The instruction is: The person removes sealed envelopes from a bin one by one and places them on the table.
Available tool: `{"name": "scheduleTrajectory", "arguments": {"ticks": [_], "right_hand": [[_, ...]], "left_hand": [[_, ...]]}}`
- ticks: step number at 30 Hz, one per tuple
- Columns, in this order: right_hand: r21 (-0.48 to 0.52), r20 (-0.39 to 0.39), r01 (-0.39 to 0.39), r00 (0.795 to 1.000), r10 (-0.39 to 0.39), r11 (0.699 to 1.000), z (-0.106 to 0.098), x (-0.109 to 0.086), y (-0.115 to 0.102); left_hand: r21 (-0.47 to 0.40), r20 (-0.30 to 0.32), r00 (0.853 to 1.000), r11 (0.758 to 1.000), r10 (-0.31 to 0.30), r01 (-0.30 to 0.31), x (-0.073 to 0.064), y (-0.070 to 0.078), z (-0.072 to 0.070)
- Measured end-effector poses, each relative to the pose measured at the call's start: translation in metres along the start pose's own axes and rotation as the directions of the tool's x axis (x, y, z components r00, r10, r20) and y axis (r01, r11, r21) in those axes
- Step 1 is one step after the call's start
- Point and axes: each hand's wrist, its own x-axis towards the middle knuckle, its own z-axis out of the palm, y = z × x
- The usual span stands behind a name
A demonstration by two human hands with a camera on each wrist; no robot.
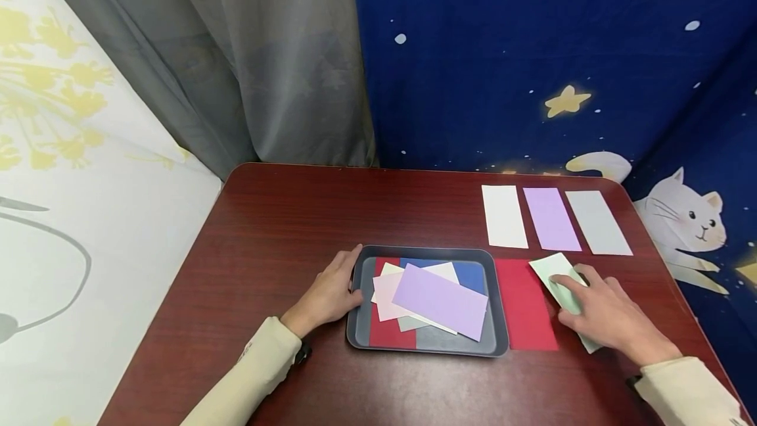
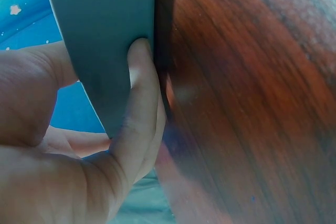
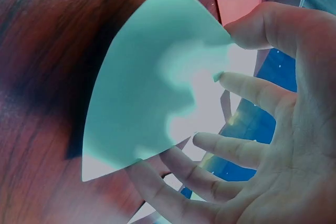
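Note:
A dark grey tray (image 1: 427,352) lies on the table with several loose paper cards in it, a purple card (image 1: 440,301) on top. My left hand (image 1: 328,291) grips the tray's left side; in the left wrist view its fingers (image 2: 142,93) lie along the tray wall (image 2: 102,35). My right hand (image 1: 609,314) holds a light green card (image 1: 558,275) between thumb and fingers, right of the tray. Seen from the right wrist, the green card (image 3: 142,87) bends in a curve, raised off the table on at least one side. A red sheet (image 1: 526,307) lies between tray and right hand.
Along the table's back right lie a white card (image 1: 504,215), a purple card (image 1: 552,219) and a grey card (image 1: 599,222) in a row. Behind the dark red wooden table (image 1: 284,215) hang a grey curtain (image 1: 296,51) and a blue patterned curtain (image 1: 473,84).

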Motion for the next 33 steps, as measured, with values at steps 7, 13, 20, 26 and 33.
{"name": "scheduleTrajectory", "arguments": {"ticks": [7, 13, 20, 26, 33], "right_hand": [[0.004, 0.004, -0.014, 1.0, 0.014, 1.0, 0.0019, -0.0014, 0.0045], [-0.003, 0.004, -0.019, 1.0, 0.019, 1.0, 0.004, -0.0012, 0.0074], [0.0, 0.03, -0.047, 0.998, 0.047, 0.999, 0.0054, -0.001, 0.0082], [0.003, 0.054, -0.095, 0.994, 0.095, 0.995, 0.0055, -0.001, 0.0072], [0.0, 0.062, -0.122, 0.991, 0.122, 0.993, 0.0066, -0.001, 0.007]], "left_hand": [[0.006, 0.0, 1.0, 1.0, 0.004, -0.004, -0.0001, -0.0004, -0.0004], [0.004, 0.004, 1.0, 1.0, 0.0, -0.001, 0.0001, -0.001, 0.0], [-0.007, 0.003, 1.0, 1.0, 0.005, -0.005, 0.0005, -0.0018, 0.0005], [-0.005, 0.003, 1.0, 1.0, 0.004, -0.004, 0.0005, -0.0015, 0.0001], [-0.003, 0.004, 1.0, 1.0, -0.002, 0.002, 0.0006, -0.0019, 0.0003]]}}
